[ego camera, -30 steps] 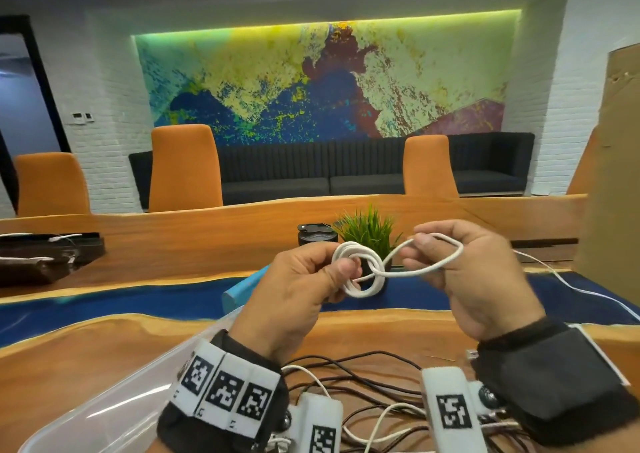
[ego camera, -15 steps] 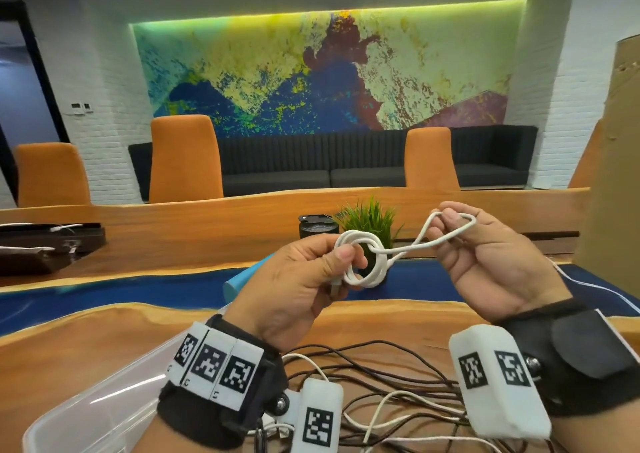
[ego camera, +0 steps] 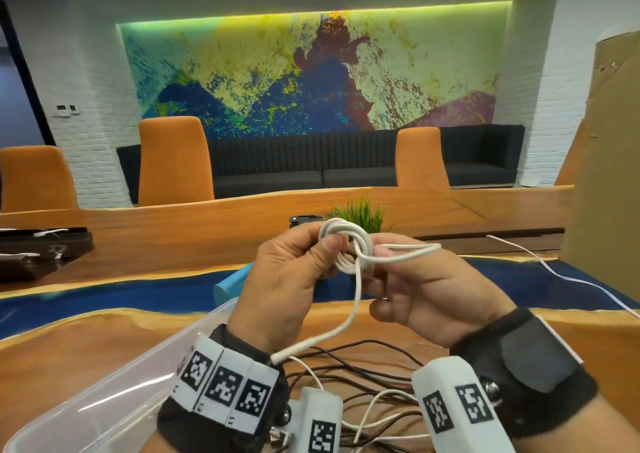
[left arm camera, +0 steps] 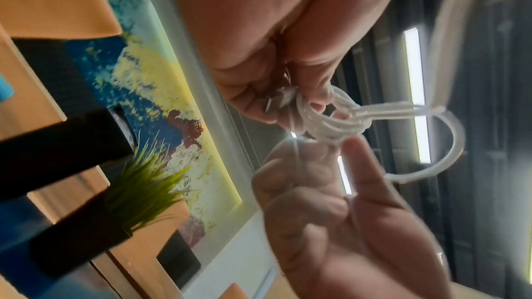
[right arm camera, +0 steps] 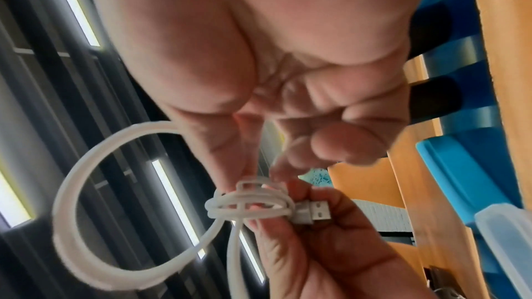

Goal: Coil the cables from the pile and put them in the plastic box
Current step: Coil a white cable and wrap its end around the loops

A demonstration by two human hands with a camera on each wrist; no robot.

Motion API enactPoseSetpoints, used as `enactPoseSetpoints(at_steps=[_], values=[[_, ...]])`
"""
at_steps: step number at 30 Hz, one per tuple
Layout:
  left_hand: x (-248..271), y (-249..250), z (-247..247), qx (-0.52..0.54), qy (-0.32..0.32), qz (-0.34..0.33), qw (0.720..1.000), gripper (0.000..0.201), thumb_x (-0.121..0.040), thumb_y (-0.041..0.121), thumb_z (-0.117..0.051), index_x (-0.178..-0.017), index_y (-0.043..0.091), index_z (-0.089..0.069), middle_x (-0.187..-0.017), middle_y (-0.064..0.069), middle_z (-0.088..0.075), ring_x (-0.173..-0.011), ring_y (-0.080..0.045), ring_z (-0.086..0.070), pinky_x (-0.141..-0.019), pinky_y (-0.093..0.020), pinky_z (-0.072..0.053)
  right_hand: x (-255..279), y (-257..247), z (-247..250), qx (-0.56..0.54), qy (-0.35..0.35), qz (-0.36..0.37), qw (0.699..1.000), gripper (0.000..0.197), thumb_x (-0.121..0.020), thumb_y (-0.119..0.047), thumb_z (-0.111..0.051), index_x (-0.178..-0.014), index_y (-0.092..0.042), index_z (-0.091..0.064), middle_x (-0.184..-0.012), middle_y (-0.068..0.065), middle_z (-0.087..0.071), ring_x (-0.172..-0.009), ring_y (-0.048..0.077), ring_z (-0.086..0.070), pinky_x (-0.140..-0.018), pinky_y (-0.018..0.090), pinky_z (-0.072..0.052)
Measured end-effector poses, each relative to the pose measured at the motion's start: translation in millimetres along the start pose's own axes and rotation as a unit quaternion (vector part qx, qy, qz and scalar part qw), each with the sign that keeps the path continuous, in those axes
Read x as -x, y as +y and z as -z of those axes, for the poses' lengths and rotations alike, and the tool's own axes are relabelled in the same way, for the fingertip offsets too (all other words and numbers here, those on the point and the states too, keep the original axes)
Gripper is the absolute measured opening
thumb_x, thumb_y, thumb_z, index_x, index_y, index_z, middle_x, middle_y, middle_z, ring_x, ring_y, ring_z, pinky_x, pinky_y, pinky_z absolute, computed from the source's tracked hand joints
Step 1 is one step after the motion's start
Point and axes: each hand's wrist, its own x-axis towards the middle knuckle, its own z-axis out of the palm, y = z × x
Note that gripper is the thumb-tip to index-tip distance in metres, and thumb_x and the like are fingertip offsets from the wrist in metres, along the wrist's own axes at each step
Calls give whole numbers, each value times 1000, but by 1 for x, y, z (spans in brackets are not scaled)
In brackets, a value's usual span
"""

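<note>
1. White cable (ego camera: pixel 348 250), wound into a small coil, is pinched between the thumb and curled fingers of the left hand (ego camera: pixel 287 279); its USB plug (right arm camera: pixel 312 212) lies against those fingers.
2. The right hand (ego camera: pixel 415 290) has its fingers curled at the coil, with a loose loop (right arm camera: pixel 95 190) of the same cable held out from it.
3. One end hangs down to the left wrist.
4. Below, the pile of dark and white cables (ego camera: pixel 363 376) lies on the wooden table (ego camera: pixel 69 355).
5. The clear plastic box (ego camera: pixel 114 397) sits just left of the pile.
</note>
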Motion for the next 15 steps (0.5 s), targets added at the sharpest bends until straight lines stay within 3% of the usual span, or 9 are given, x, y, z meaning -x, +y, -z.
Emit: enactPoseSetpoints(at_steps=[3, 5, 8, 10, 12, 13, 15], values=[[1, 0, -3, -84, 29, -78, 993, 20, -95, 24, -60, -106, 15, -74, -97, -7, -75, -95, -25, -69, -88, -44, -56, 4, -1, -3, 14, -89, -18, 996, 40, -78, -18, -72, -115, -12, -62, -98, 15, -56, -84, 25, -56, -69, 37, -50], [2, -2, -5, -134, 37, -125, 982, 19, -96, 23, -59, -105, 16, -74, -97, -4, -75, -95, -24, -68, -86, -42, -56, 5, 1, -8, 33, -91, -25, 995, 30, -79, -17, -74, -106, -14, -62, -98, 17, -62, -88, 31, -64, -72, 40, -56], [3, -4, -8, -148, 57, -155, 975, 17, -96, 20, -60, -106, 15, -74, -97, -3, -75, -96, -23, -68, -84, -38, -56, 2, 0, -13, 27, -27, -4, 999, 15, -85, -11, -66, -100, -12, -64, -79, 12, -63, -64, 20, -64, -58, 29, -56], [2, -1, -6, -87, 81, -131, 984, 19, -96, 19, -60, -107, 12, -73, -99, -5, -75, -95, -22, -69, -82, -35, -56, 1, -2, -9, 16, -4, 22, 1000, 24, -89, -8, -64, -113, -8, -63, -75, 13, -62, -56, 16, -60, -51, 25, -52], [-3, 6, 2, 48, 113, -76, 989, 23, -91, 23, -59, -104, 8, -71, -96, -7, -74, -90, -20, -67, -79, -32, -56, 1, -1, -3, 125, 31, 34, 991, 21, -91, -8, -61, -113, -7, -63, -75, 14, -64, -52, 14, -57, -46, 22, -47], [-5, 11, 7, 127, 125, -46, 983, 24, -89, 24, -58, -102, 9, -69, -94, -7, -74, -88, -18, -67, -78, -30, -57, 0, 1, -1, 228, 51, 29, 972, 15, -93, -8, -59, -107, -8, -65, -74, 12, -66, -52, 14, -56, -45, 22, -45], [-8, 20, 15, 243, 133, 4, 961, 20, -93, 24, -55, -99, 11, -69, -91, -5, -74, -86, -16, -70, -74, -27, -59, -2, 5, 3, 415, 78, 6, 906, 11, -96, -11, -58, -97, -15, -69, -73, 5, -69, -51, 10, -53, -48, 22, -44]])
